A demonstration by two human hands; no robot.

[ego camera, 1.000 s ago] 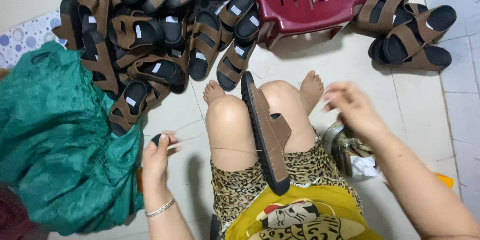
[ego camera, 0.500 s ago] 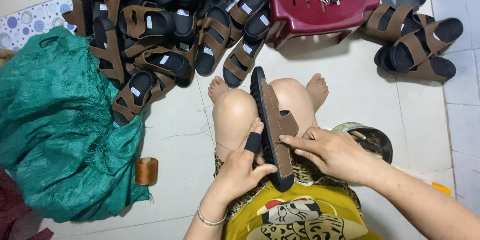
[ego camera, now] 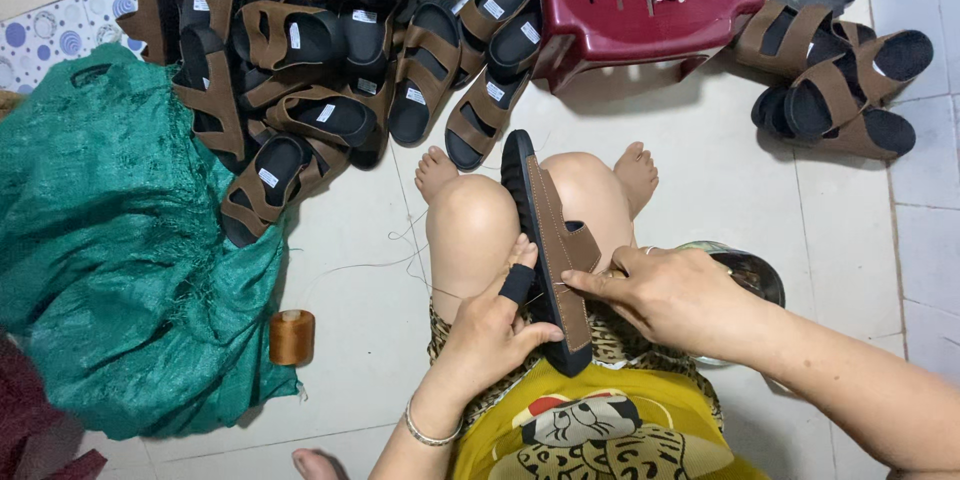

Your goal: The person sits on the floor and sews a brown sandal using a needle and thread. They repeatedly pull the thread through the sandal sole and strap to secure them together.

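A brown sandal with a black sole [ego camera: 548,230] stands on its edge between my bare knees. My left hand [ego camera: 492,332] grips its near end, a black sleeve on the forefinger pressed to the sole. My right hand [ego camera: 672,298] pinches something thin, probably a needle, against the brown strap side. Fine thread trails from the sandal across the floor to the left.
A heap of matching brown-and-black sandals [ego camera: 330,70] lies at the top left. A dark red plastic stool [ego camera: 640,0] stands ahead, more sandals [ego camera: 840,80] to its right. A green woven sack [ego camera: 110,250], a copper-coloured thread spool [ego camera: 292,337] and a metal bowl [ego camera: 750,275] are close by.
A second ago both hands were spread apart, pulling thread taut. They have come together on the sandal, the left gripping its near end, the right pinching at the strap.
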